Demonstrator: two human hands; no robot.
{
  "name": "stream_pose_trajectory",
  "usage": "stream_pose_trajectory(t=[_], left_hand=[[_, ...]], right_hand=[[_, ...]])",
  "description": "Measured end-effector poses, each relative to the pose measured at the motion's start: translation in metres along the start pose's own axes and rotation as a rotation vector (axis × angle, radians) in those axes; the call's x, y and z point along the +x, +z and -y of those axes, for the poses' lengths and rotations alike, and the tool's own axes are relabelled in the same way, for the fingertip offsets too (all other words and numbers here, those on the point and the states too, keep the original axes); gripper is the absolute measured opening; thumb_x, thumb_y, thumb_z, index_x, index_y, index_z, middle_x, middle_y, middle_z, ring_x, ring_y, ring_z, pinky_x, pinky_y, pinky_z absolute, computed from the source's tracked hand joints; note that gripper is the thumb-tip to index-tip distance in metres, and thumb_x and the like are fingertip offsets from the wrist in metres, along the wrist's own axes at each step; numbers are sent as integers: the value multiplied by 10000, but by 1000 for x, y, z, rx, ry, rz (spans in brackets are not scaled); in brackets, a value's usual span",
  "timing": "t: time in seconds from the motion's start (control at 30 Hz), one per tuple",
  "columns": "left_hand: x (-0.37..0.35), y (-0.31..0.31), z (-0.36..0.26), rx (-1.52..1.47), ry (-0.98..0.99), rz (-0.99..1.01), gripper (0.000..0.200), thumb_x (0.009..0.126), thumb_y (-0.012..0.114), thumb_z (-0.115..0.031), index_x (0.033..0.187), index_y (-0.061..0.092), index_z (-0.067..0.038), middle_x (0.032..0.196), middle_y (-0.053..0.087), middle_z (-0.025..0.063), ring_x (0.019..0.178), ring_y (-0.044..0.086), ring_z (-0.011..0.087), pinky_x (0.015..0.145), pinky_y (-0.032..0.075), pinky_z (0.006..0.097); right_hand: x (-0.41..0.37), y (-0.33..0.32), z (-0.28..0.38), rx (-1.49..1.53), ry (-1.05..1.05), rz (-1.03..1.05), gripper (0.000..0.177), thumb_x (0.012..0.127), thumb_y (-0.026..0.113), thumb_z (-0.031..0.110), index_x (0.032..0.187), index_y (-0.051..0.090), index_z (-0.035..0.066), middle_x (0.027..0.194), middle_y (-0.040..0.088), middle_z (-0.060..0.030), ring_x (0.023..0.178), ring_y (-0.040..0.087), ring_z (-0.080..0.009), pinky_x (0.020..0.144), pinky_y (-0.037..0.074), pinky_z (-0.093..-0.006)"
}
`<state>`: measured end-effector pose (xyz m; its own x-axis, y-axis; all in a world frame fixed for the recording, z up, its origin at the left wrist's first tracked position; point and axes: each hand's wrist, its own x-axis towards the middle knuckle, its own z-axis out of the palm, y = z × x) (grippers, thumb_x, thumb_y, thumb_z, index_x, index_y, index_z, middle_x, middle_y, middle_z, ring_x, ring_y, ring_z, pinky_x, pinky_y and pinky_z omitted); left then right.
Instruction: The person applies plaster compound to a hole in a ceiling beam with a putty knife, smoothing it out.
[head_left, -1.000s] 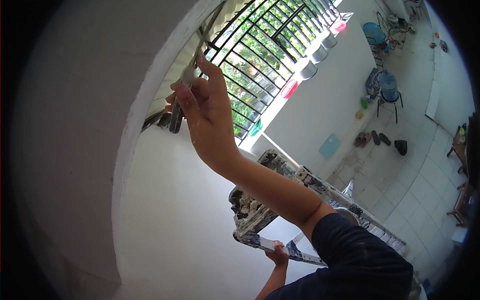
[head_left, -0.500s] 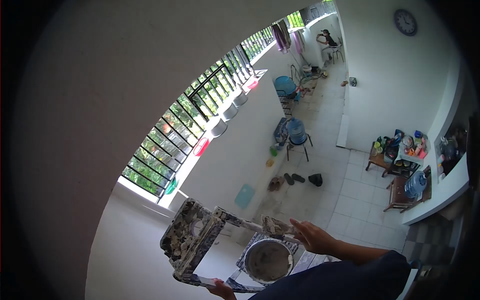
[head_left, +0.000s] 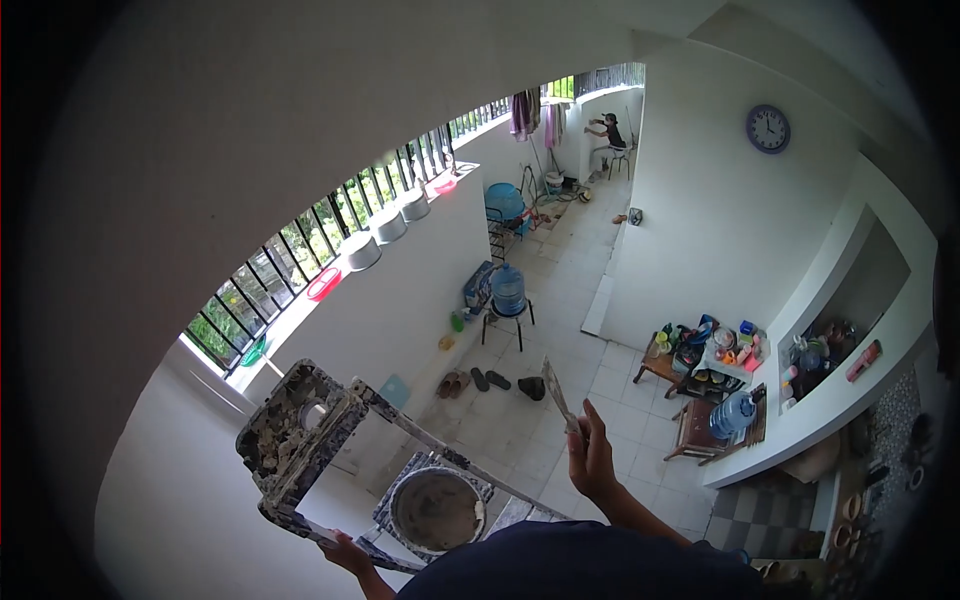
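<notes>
My right hand [head_left: 592,460] is raised beside the ladder, its fingers closed on a putty knife [head_left: 561,394] whose blade points up. Below me stands a stepladder [head_left: 312,445] crusted with dried plaster. My left hand [head_left: 345,552] is wrapped round its side rail near the bottom of the view. Between the rails, a round bucket [head_left: 392,512] with grey-white paste inside rests on a lower platform. My dark shirt hides part of the ladder.
A railing [head_left: 262,302] and a ledge holding metal pots [head_left: 360,252] run along the left. Water jugs [head_left: 508,290] stand on a stool and a chair. Slippers [head_left: 480,380] lie on the tiled floor. Another person [head_left: 608,130] sits far back. A clock [head_left: 768,129] hangs right.
My right hand has lifted the putty knife away from the ladder rail and turned its blade upward. My left hand stays on the rail. The view has tilted up and shifted right.
</notes>
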<state>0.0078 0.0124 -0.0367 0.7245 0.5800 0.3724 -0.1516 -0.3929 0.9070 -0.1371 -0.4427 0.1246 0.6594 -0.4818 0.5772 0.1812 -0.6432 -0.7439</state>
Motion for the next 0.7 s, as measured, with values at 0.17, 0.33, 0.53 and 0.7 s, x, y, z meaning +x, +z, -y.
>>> stream_pose_trajectory(t=[0.17, 0.33, 0.53, 0.7], left_hand=[[3, -5, -1, -84, -16, 83, 366, 905, 562, -251, 1067, 557, 76, 831, 570, 134, 692, 538, 240, 604, 470, 375], [1, -4, -7, -116, 13, 78, 346, 906, 572, -201, 1140, 550, 54, 886, 579, 123, 695, 531, 205, 591, 478, 346], [4, -20, 19, 249, 235, 108, 653, 885, 612, -261, 1417, 422, 68, 1157, 623, 240, 842, 634, 309, 723, 543, 428], [2, -20, -28, 147, -169, 206, 723, 926, 622, -412, 1443, 437, 57, 1332, 572, 292, 1136, 609, 414, 950, 512, 472]], right_hand=[[-15, 40, -1, 509, 554, -20, 522, 1050, 512, 221, 1501, 293, 71, 906, 597, -82, 639, 487, -76, 535, 428, -241], [-34, 56, -1, 612, 709, 91, 506, 1047, 527, 237, 1470, 328, 41, 880, 621, -76, 616, 497, -66, 498, 406, -218], [-26, 70, 2, 624, 665, 126, 457, 1046, 527, 245, 1432, 370, 55, 901, 610, -80, 655, 493, -78, 526, 408, -227], [-38, 83, 12, 664, 636, 181, 469, 1014, 583, 226, 1409, 401, 49, 931, 628, -92, 671, 526, -119, 549, 443, -271]])
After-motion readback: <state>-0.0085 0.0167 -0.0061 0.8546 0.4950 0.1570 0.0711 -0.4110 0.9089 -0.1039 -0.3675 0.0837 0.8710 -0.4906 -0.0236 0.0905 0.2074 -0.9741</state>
